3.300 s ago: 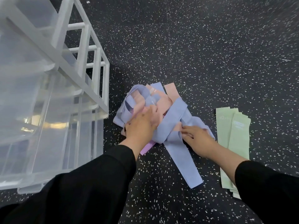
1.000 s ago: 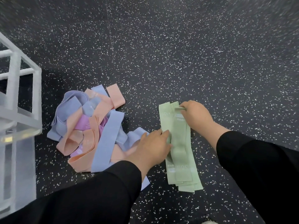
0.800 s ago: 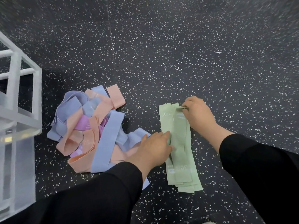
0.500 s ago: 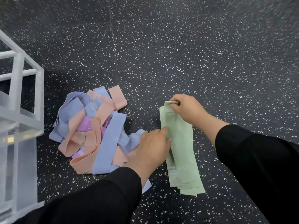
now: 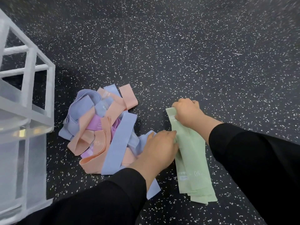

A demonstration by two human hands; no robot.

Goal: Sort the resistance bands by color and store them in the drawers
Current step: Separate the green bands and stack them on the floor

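A flat stack of green bands (image 5: 193,161) lies on the dark speckled floor at the right. My right hand (image 5: 189,113) is closed on the stack's far end. My left hand (image 5: 159,147) pinches the stack's left edge near the middle. To the left lies a tangled pile of blue, peach and purple bands (image 5: 103,130). One blue band runs under my left wrist. The white drawer unit (image 5: 24,120) with translucent drawers stands at the far left.
Dark speckled floor (image 5: 194,54) stretches behind and to the right of the bands. A seam in the floor runs up from the pile. My black sleeves fill the bottom of the view.
Both hands left the mixed pile and moved right onto the green stack. Over the last second my right hand closed on its far end and pulled it slightly left.
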